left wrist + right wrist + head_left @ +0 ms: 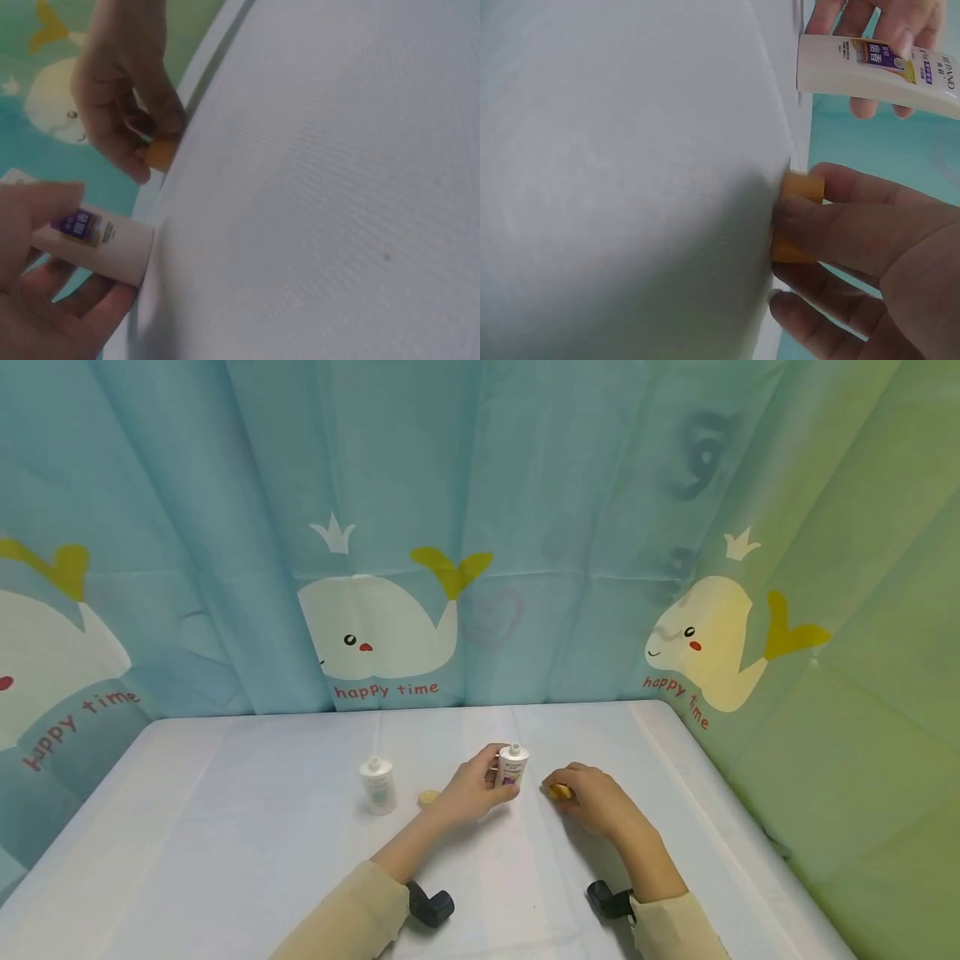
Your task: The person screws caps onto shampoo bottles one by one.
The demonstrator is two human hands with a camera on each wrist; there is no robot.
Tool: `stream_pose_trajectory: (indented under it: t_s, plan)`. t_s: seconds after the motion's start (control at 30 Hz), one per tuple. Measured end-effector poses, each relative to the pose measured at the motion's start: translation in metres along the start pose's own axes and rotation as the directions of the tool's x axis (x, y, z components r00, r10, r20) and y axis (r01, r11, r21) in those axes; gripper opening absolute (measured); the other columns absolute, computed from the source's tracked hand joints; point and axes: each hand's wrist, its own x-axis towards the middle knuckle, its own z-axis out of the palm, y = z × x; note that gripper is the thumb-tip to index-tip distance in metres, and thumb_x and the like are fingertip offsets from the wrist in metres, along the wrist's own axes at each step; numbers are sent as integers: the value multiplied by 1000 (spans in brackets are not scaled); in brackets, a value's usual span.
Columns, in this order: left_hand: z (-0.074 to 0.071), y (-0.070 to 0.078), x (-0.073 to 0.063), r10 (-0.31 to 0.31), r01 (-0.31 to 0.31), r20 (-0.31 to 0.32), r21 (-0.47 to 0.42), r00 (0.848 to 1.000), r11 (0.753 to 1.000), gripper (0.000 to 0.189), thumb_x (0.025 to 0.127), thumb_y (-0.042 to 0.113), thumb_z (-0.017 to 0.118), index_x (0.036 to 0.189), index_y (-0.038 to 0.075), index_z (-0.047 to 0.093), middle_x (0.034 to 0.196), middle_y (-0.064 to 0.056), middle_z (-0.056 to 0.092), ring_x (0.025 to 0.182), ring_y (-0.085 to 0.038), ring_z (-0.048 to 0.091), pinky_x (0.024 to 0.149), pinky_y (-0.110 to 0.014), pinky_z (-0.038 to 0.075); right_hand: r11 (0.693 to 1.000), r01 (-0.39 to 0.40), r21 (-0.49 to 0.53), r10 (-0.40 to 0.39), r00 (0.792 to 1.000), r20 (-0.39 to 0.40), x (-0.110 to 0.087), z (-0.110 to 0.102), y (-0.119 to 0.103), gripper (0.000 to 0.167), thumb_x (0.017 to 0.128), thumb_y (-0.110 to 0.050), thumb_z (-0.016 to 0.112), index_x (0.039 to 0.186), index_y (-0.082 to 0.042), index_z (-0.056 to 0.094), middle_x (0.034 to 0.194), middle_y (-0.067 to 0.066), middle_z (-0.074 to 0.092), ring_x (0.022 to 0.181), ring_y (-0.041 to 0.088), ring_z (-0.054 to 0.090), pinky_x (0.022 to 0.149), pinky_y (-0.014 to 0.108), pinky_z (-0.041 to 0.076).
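Observation:
My left hand (467, 789) grips a white lotion bottle (513, 766) with a purple and yellow label, its narrow neck bare of a cap. In the left wrist view the bottle (112, 244) stands with its base at or just above the tabletop. To the right, my right hand (596, 797) pinches a yellow-orange cap (559, 792) between thumb and fingers. The right wrist view has this cap (796, 251) down at the table surface, apart from the bottle. A second uncapped white bottle (378, 787) stands left of my left hand, and another yellowish cap (429, 797) lies between them.
A white cloth covers the table (225, 843). Behind it hangs a blue-green curtain (555, 635) printed with whales, which turns along the right side. Dark camera mounts (431, 906) sit at both wrists under beige sleeves.

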Motion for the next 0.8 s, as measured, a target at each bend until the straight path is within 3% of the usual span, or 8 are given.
stream_pose_trajectory:
  t_s: [0.17,0.37,0.47,0.63,0.8]
  plan:
    - [2,-7,1,-10,10,-41,16,999,1000,40,95,9,66,130,7,47,134,-20,60,118,-32,64,101,-43,51,999,13,32,-12,1000,-6,2,-3,-3,29,81,1,78,107,-11,74,100,1,72,92,21,67,82,41,56]
    - [3,-6,-1,8,-7,-69,15,998,1000,33,95,8,67,124,8,51,130,-18,64,115,-32,65,101,-45,51,991,125,58,-120,990,-79,2,-12,-10,29,84,-4,76,112,-10,73,102,-1,72,87,16,66,75,32,56]
    - [2,-3,-5,21,-21,-69,9,997,1000,33,95,8,66,125,8,52,130,-17,64,116,-31,65,100,-43,51,983,167,76,-156,978,-136,0,-19,-16,30,84,-5,77,113,-11,72,104,-2,72,86,14,65,72,28,56]
    - [-1,5,-14,35,-33,-75,22,997,999,35,95,11,66,127,10,52,128,-14,65,115,-29,65,99,-42,52,966,216,142,-179,956,-233,-4,-33,-30,36,84,-4,78,118,-11,70,104,-2,71,85,13,64,68,30,57]
    - [-5,14,-26,45,-45,-57,-1,997,999,37,96,14,66,130,9,51,131,-16,64,116,-30,64,99,-42,52,927,290,236,-200,919,-341,-7,-45,-42,37,85,-2,76,119,-12,67,107,-3,70,86,11,66,66,29,58]
